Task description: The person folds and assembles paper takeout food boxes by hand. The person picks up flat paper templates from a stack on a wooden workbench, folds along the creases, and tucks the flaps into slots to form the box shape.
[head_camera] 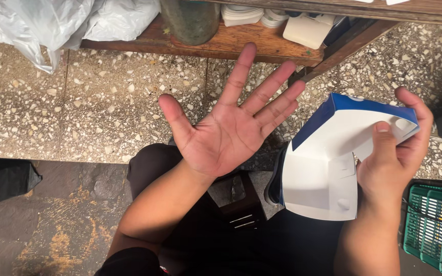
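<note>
Terrazzo floor (103, 102) bkgd. R hand (392, 153) grips folded blue-white carton (328, 163), 3 o'clock of L hand (231, 128); L splayed, empty.

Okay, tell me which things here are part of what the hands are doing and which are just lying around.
In hand:
- right hand gripping a blue and white cardboard box flap
- left hand open, palm up, holding nothing

Lying about:
- white plastic bags on the floor
- green crate
- wooden shelf with a white container and a dark jar
</note>
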